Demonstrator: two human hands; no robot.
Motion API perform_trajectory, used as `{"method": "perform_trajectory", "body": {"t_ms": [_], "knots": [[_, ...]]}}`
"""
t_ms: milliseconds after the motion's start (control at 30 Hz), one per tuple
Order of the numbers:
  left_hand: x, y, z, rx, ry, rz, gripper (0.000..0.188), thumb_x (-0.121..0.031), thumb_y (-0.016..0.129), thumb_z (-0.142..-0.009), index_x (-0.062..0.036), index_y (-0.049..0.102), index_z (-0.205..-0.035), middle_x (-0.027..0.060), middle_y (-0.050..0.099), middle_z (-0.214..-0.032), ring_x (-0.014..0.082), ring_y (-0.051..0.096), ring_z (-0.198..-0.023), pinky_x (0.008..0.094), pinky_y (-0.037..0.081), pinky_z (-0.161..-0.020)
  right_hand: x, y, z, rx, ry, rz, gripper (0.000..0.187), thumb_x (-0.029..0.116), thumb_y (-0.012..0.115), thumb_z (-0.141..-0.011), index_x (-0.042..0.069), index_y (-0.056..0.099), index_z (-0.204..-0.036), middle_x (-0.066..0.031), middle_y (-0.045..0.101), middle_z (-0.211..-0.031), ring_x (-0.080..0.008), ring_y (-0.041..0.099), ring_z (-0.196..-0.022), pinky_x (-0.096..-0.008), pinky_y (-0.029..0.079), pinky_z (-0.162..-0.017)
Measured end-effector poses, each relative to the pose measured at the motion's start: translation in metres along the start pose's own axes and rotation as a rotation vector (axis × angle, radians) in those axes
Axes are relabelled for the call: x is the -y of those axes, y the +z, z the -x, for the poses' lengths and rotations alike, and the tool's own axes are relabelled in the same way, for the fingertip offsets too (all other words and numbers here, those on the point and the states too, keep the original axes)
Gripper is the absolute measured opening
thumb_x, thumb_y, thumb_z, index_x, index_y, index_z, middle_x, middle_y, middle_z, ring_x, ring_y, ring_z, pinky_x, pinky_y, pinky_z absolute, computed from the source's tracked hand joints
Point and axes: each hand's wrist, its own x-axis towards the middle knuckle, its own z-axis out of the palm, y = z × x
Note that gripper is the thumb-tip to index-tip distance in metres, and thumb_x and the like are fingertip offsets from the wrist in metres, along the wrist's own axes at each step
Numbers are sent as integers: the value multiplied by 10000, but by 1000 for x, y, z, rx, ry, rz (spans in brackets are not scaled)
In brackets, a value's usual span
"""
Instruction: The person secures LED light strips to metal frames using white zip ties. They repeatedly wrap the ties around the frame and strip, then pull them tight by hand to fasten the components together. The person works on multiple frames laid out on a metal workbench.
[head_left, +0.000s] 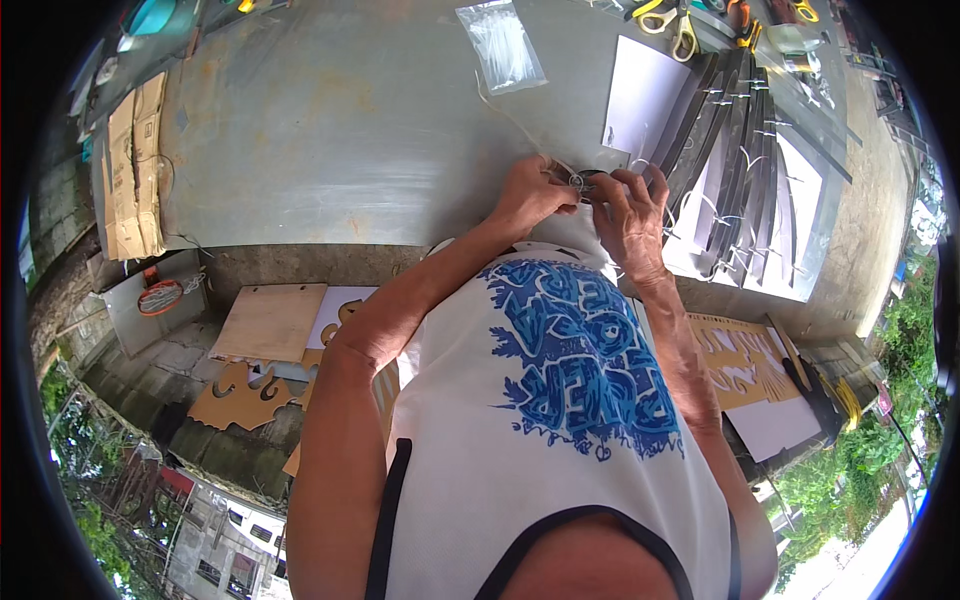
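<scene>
My left hand (532,192) and my right hand (632,212) meet close in front of my body, at the near edge of the grey table (300,130). Between the fingertips is a small looped bit of thin pale wire (576,182). One long strand of it runs away from me over the tabletop. My left fingers are closed in a pinch on the wire. The right thumb and index finger are pinched beside a small dark piece, mostly hidden by the fingers; its kind cannot be made out.
Right of my hands, long black strips (745,160) with white ties lie on white sheets. A clear bag of white ties (503,45) lies ahead. Scissors (683,40) rest at the far right, folded cardboard (135,170) at the left. Cut-out brown boards (240,395) lie below the table edge.
</scene>
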Motion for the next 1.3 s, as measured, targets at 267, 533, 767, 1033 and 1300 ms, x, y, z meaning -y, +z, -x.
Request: {"method": "perform_trajectory", "body": {"t_ms": [267,533,767,1033,1300], "knots": [[-10,-2,6,55,-35,15,401,28,759,-824,104,600,-1184,179,726,-944,234,723,-780,311,608,-709,24,-4,20,-79,124,-90,369,-15,666,-797,43,647,-1161,-102,673,-1142,-277,671,-1021,-437,557,-853],[-16,2,10,62,-40,-111,410,33,764,-828,118,575,-1182,192,736,-919,234,742,-776,304,618,-681,18,22,33,6,226,-288,343,-52,607,-815,23,616,-1149,-158,655,-1052,-363,710,-803,-430,594,-638],[-52,1,27,43,-35,-799,343,-95,769,-859,21,652,-1160,161,736,-993,247,741,-868,348,575,-704,24,26,33,-61,280,-236,291,-42,621,-803,37,617,-1083,-133,613,-972,-321,684,-818,-413,571,-621],[-61,-18,4,51,962,-1450,171,-148,743,-876,-103,752,-1041,56,703,-991,275,627,-1071,504,390,-1043,27,31,36,-83,303,-245,281,-37,635,-804,10,608,-1080,-140,590,-1001,-299,639,-859,-397,568,-639],[-61,-22,-1,283,352,-1267,229,-142,793,-861,-34,761,-1061,113,755,-914,239,707,-753,356,544,-716,32,40,46,-129,381,-351,279,-43,656,-802,1,618,-1075,-129,557,-937,-296,629,-833,-404,555,-633]]}}
